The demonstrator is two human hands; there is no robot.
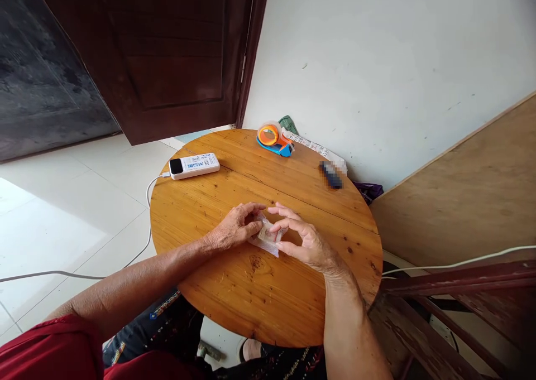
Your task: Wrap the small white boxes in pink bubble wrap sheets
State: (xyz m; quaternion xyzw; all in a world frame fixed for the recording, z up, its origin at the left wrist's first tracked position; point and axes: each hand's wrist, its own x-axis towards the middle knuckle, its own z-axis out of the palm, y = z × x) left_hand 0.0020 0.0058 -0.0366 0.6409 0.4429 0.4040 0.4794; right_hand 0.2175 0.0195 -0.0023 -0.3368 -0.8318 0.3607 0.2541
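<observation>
A small, crinkled clear plastic packet (pixel 268 237) with reddish print and something pale inside lies flat near the middle of the round wooden table (pixel 255 299). My left hand (pixel 233 227) grips its left side, the thumb pressed on top and the index finger stretched over the far edge. Over the packet's right side, my right hand (pixel 309 243) is curved with thumb and fingers apart. The right thumb tip touches or nearly touches the near right corner, and the index fingertip hovers over the print. What is inside the packet is too small to make out.
An orange and blue tape dispenser (pixel 274 139) sits at the table's far edge beside a printed white strip (pixel 314 145). A white power bank (pixel 195 166) with a cable (pixel 149 201) stands back left. A blurred dark object (pixel 331 176) lies right. The wall (pixel 355 78) rises behind.
</observation>
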